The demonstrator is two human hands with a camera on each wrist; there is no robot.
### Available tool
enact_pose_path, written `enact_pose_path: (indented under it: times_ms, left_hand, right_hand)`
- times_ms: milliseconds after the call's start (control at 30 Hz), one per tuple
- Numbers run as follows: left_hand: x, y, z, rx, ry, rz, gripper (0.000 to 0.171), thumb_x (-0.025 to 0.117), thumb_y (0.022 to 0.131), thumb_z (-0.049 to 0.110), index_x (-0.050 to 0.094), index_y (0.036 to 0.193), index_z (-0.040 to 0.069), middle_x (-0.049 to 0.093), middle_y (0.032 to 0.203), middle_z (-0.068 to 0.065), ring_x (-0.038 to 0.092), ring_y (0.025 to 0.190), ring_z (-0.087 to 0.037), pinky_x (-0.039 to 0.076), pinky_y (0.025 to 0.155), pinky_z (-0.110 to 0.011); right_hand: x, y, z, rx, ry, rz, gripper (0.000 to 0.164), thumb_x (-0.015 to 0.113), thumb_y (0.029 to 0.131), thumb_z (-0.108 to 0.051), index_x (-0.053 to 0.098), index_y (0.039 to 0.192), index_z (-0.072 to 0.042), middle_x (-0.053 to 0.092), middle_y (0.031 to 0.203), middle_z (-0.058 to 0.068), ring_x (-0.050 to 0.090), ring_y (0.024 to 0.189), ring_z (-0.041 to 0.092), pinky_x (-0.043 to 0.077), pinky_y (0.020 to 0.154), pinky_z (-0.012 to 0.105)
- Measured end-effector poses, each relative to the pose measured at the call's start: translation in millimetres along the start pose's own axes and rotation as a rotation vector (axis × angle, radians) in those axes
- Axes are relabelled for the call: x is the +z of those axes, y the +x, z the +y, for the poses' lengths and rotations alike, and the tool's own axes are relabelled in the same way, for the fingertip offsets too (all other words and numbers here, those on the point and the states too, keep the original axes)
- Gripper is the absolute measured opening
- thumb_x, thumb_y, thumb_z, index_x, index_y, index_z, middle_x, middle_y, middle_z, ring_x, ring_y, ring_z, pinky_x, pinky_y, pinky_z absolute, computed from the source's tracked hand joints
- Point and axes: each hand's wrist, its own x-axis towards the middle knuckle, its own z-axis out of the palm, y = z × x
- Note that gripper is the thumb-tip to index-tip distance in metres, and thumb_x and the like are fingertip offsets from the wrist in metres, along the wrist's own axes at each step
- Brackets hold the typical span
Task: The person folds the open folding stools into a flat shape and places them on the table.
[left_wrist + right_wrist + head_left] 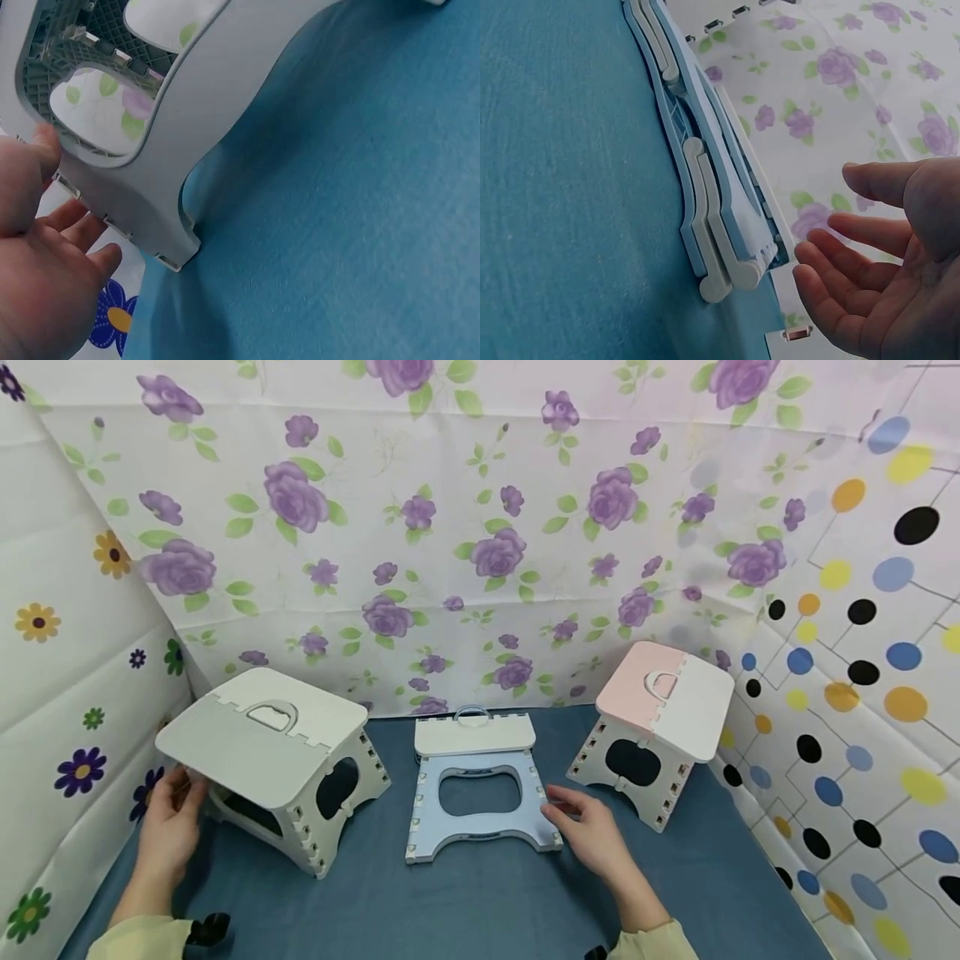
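Observation:
At the left stands an unfolded grey-and-white folding stool with a carry handle. My left hand is at its left corner, under the seat edge. In the left wrist view, the thumb lies over the stool leg and the other fingers curl behind its edge. A folded blue-and-white stool lies flat in the middle. My right hand hovers by its right side, fingers relaxed. A gap shows between those fingers and the blue stool in the right wrist view.
An unfolded pink-and-white stool stands at the back right. Blue-grey cloth covers the surface. Flowered sheeting hangs behind, with a daisy-patterned sheet at left and a dotted one at right.

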Motion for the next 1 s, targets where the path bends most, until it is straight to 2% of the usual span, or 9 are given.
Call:
enact_pose_path:
  times_ms: [133,300,400,500,633,767,1000]
  left_hand:
    - [-5.7,-5.0,-2.1,-0.007,0.018,-0.014,0.062,0.035,0.118,0.033,0.019,0.167,-0.002,0.031,0.166,-0.032,0.036,0.149,-0.033,0.035,0.1,-0.006]
    - [-12.1,-13.0,-3.5,0.029,0.105,-0.019,0.058,0.042,0.117,0.027,0.028,0.162,-0.008,0.042,0.157,-0.037,0.049,0.134,-0.029,0.038,0.08,-0.003]
    - [-14.5,-16.0,-4.1,0.038,0.163,-0.052,0.058,0.049,0.116,0.022,0.032,0.161,-0.01,0.046,0.151,-0.038,0.053,0.129,-0.037,0.039,0.074,-0.005]
    - [-16.4,-18.4,-4.6,0.016,0.205,-0.064,0.058,0.055,0.114,0.018,0.036,0.159,-0.012,0.048,0.149,-0.039,0.052,0.129,-0.05,0.04,0.069,-0.007]
    - [-16.2,-21.6,-5.5,-0.037,0.215,-0.02,0.054,0.062,0.11,0.015,0.045,0.155,-0.01,0.052,0.146,-0.037,0.055,0.128,-0.05,0.041,0.066,-0.009]
    - [-15.0,-26.1,-5.6,-0.055,0.234,0.018,0.048,0.066,0.108,0.014,0.052,0.148,-0.009,0.056,0.143,-0.035,0.058,0.124,-0.046,0.042,0.066,-0.011]
    - [-12.2,-34.1,1.5,-0.082,0.261,0.056,0.045,0.069,0.106,0.011,0.056,0.143,-0.011,0.059,0.139,-0.035,0.06,0.12,-0.046,0.041,0.066,-0.015]
  right_hand:
    - [3,4,-3,-0.03,0.011,-0.005,0.044,0.072,0.106,-0.029,0.068,0.146,-0.01,0.072,0.135,0.005,0.067,0.122,0.025,0.056,0.098,0.05]
    - [11,6,-11,-0.063,0.039,-0.014,0.043,0.073,0.105,-0.028,0.069,0.144,-0.009,0.071,0.136,0.006,0.068,0.122,0.027,0.058,0.094,0.046]
    - [16,7,-17,-0.074,0.046,-0.015,0.043,0.073,0.105,-0.027,0.069,0.143,-0.009,0.07,0.137,0.006,0.068,0.121,0.026,0.058,0.095,0.047]
    - [23,8,-23,-0.091,0.054,-0.022,0.041,0.073,0.105,-0.027,0.07,0.143,-0.01,0.071,0.136,0.005,0.068,0.12,0.025,0.057,0.095,0.048]
    - [32,9,-30,-0.13,0.068,-0.056,0.04,0.072,0.106,-0.026,0.07,0.142,-0.01,0.072,0.135,0.007,0.068,0.119,0.023,0.057,0.097,0.049]
    - [43,11,-37,-0.177,0.072,-0.109,0.042,0.071,0.107,-0.027,0.068,0.144,-0.008,0.071,0.136,0.011,0.069,0.118,0.024,0.055,0.101,0.052]
    - [71,9,-48,-0.26,0.077,-0.196,0.042,0.068,0.108,-0.028,0.067,0.144,-0.006,0.07,0.137,0.011,0.069,0.118,0.028,0.057,0.097,0.041]
